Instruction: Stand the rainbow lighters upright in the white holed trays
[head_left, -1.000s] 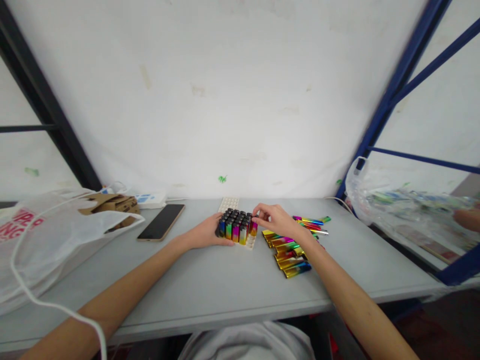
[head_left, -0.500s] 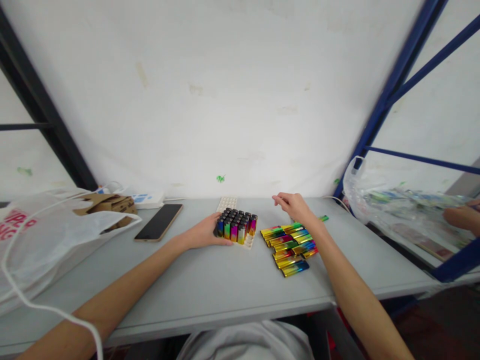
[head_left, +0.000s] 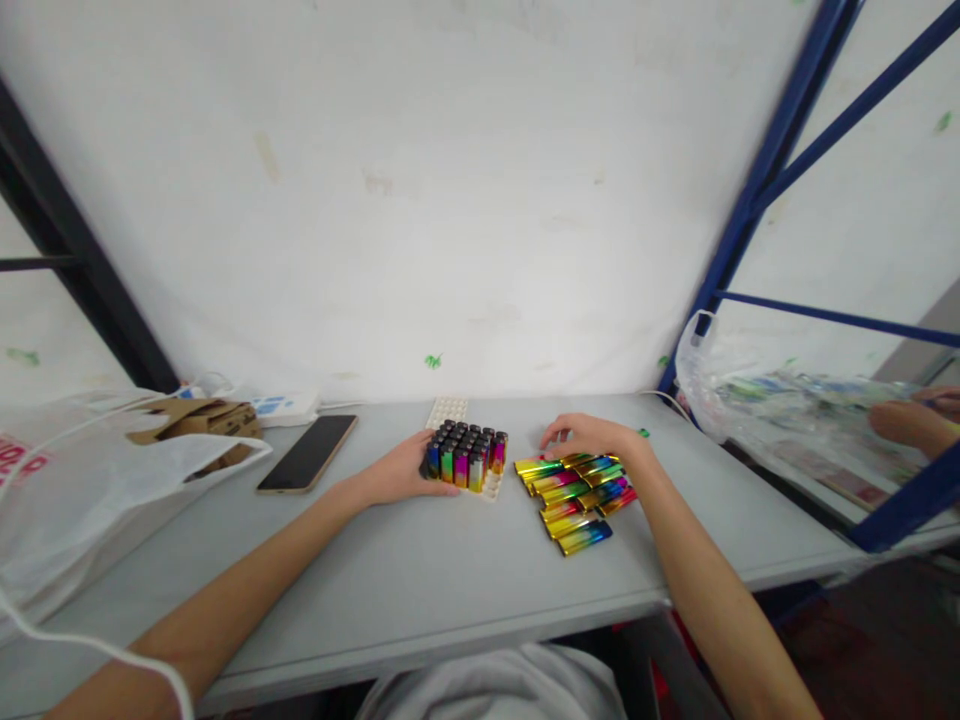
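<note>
A white tray [head_left: 491, 487] on the grey table [head_left: 420, 560] holds several upright rainbow-coloured lighters [head_left: 466, 454] with black tops. My left hand [head_left: 397, 470] rests against the tray's left side, fingers curled round it. To the right lies a row of several loose rainbow lighters [head_left: 574, 492], flat on the table. My right hand [head_left: 592, 438] hovers over the far end of that row, palm down, fingers bent onto the lighters; whether it grips one is hidden.
A black phone [head_left: 307, 452] lies left of the tray, beside a cardboard box [head_left: 196, 420] and a white bag [head_left: 67, 490]. An empty white tray [head_left: 447, 410] and a power strip [head_left: 283, 407] sit by the wall. A clear plastic bag [head_left: 780, 420] and another person's hand [head_left: 911, 420] are right.
My right hand left the tray, swung right and came down over the loose lighters. The loose lighters now lie bunched closer together. My left hand stayed at the tray.
</note>
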